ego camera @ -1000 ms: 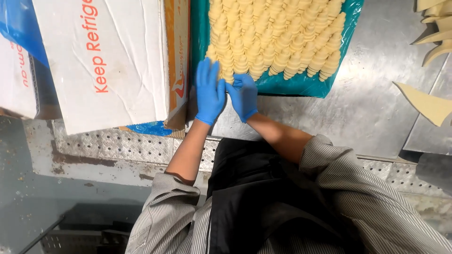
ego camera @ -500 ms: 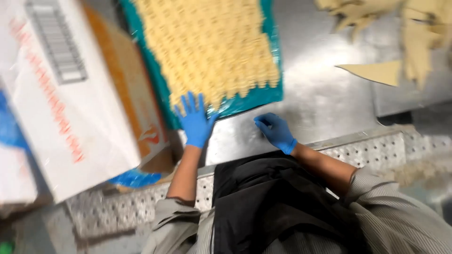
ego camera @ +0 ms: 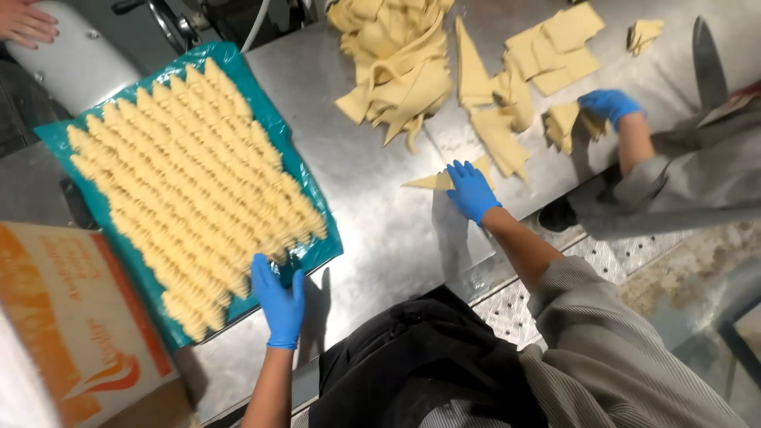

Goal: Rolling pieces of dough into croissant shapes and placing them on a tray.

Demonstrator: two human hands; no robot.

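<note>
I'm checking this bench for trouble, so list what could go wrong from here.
1. The tray sits askew near the table edge; the left hand on its near edge could nudge it off.
2. The right hand rests on a dough triangle and might stretch it.
3. A co-worker's hand works close by; the arms could collide.

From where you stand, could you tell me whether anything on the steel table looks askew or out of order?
The tray of shaped dough rows sits at an angle to the table edge, with the left hand on its near corner. Beyond the right hand, the dough offcuts lie in a loose, tangled heap, not stacked.
</note>
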